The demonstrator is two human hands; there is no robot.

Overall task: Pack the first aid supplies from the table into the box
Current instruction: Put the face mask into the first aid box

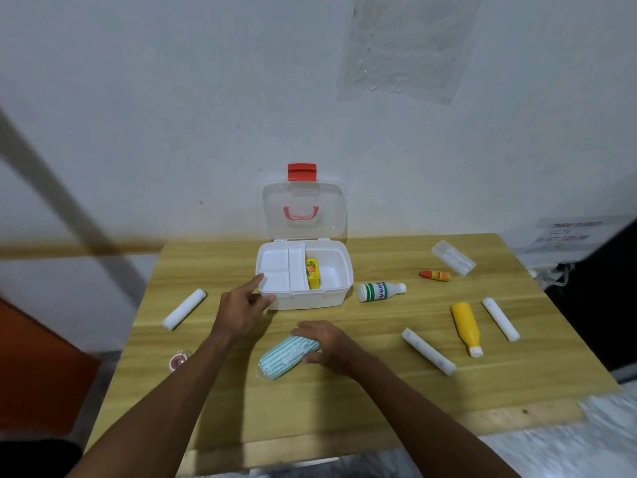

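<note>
Pouch, teal-striped, lies flat on table; right hand curls over its right end, gripping it. Left hand not clenched: straight index on front-left rim of white box, thumb against front wall. Box mid-table, lid up, yellow carton inside. White bottle just right of it.

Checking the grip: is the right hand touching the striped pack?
Touching. Head view: the right hand lies over the striped pack, thumb against its near side.

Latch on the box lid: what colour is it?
The latch is red; the head view shows it.
</note>
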